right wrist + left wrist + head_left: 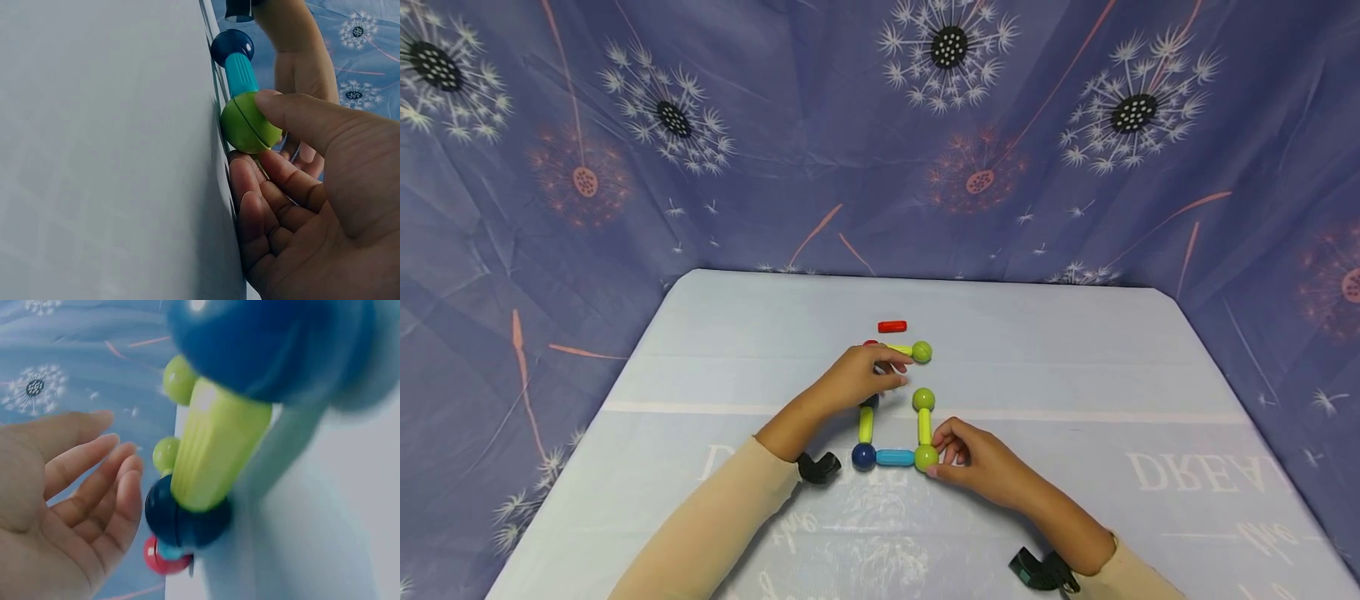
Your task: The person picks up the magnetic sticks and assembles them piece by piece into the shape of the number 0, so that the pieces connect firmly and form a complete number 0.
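Observation:
Colored balls and rods lie joined on the table. A blue rod point(895, 457) links a dark blue ball point(864, 456) to a green ball point(927, 457). My right hand point(988, 467) pinches that green ball, thumb on one side and index finger on the other. From it a yellow-green rod point(924, 427) runs back to a second green ball point(923, 399). On the left side another yellow-green rod point(215, 447) joins two dark blue balls. My left hand point(861, 379) is over the far left part with fingers loosely bent, holding nothing, and partly hides a red ball point(164, 556).
A loose red rod point(892, 327) lies beyond the joined pieces. Near it, a yellow-green rod point(899, 349) ends in a further green ball point(922, 352). The pale cloth-covered table point(1075, 350) meets a blue patterned cloth point(850, 133) at its far edge.

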Available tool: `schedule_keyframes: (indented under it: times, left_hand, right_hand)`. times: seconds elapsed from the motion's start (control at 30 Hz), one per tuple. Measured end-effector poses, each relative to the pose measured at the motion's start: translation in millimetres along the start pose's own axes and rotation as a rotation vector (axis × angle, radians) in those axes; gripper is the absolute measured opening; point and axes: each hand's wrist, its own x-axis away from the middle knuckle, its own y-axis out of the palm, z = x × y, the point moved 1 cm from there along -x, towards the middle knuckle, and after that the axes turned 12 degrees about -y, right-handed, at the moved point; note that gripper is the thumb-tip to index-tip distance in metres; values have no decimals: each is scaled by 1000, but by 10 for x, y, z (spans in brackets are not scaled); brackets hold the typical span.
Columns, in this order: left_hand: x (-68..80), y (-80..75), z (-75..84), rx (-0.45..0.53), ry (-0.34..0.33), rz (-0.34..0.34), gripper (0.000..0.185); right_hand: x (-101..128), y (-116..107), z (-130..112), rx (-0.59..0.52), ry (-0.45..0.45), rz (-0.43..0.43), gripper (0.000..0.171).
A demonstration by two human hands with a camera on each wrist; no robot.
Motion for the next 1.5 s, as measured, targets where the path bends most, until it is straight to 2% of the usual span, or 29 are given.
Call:
schedule_keyframes:
  times: [0.07, 0.2, 0.43, 0.67, 0.83, 1.1, 1.5]
  left_hand:
    - [39, -45, -34, -7, -14, 42, 33]
    - [100, -98, -124, -27, -54, 80, 31]
    - [206, -113, -267, -81, -105, 66, 29]
    - [272, -92, -313, -68, -162, 25, 31]
    - [295, -85, -331, -69, -168, -11, 35]
    - [293, -86, -356, -74, -182, -20, 35]
    - [284, -81, -378, -47, -168, -27, 34]
  right_hand:
    - [-1, 3, -6, 3, 3, 0, 35]
    - [-1, 0, -16, -1, 1, 0, 35]
    - [4, -8, -29, -12, -9, 0, 34]
    - [6, -13, -47, -8, -9, 0, 34]
    - [0, -24, -51, -12, -15, -11, 34]
    - [-30, -81, -70, -31, -12, -41, 39]
    - [-222, -291, -65, -16, -6, 72, 38]
